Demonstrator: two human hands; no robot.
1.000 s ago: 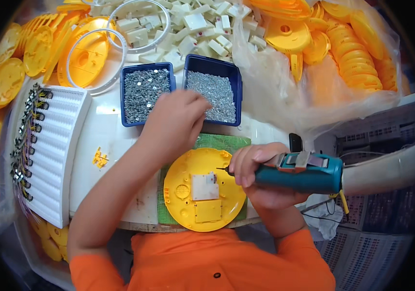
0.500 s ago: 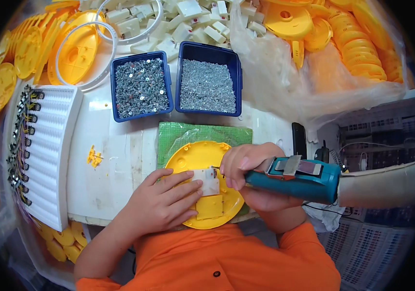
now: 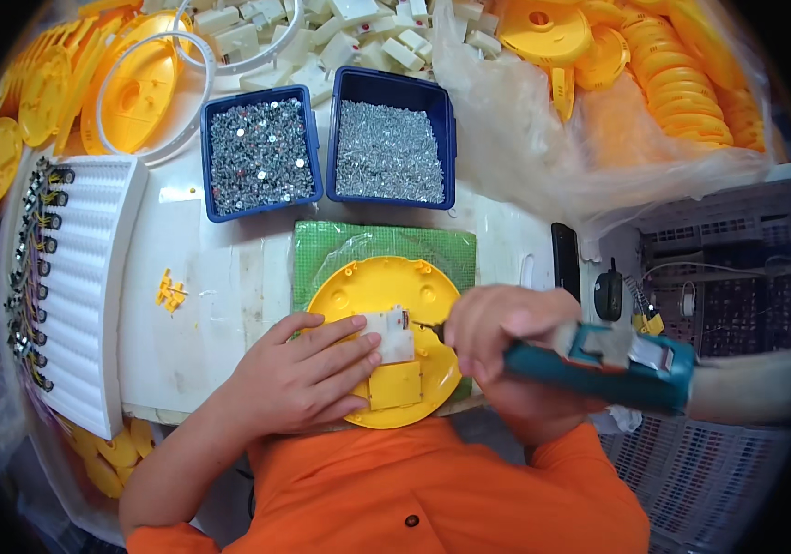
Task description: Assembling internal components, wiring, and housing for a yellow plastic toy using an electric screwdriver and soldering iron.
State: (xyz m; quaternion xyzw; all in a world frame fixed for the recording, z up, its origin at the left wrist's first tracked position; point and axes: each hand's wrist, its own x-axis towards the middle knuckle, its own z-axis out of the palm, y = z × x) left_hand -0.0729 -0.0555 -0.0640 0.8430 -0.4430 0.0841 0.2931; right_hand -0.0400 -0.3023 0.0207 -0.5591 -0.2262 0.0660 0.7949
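Note:
In front of me a round yellow plastic shell [image 3: 384, 282] lies on a green mat [image 3: 317, 249], overlapping the table's near edge. A white rectangular plastic piece [image 3: 395, 342] sits on the shell, just above a yellow rectangular section. My left hand [image 3: 294, 379] lies over the left side of both, fingers stretched out and spread, fingertips on the white piece. My right hand [image 3: 506, 337] is wrapped round a teal power screwdriver [image 3: 598, 365]. The driver's thin dark bit points left, its tip close to the white piece's upper right corner; contact is unclear.
Beyond the mat stand two blue bins, one of dark mixed screws [image 3: 261, 157], one of silver screws [image 3: 391, 152]. A white ridged tray [image 3: 90, 286] with wired parts is at left. Yellow shells [image 3: 543, 37] and white boxes [image 3: 321, 42] are heaped behind. A black phone-like object [image 3: 564, 263] lies right.
My right hand has drawn the screwdriver rightward, away from the white piece, uncovering more of the shell's right side. My left hand stays on the white piece. The whole view has shifted slightly.

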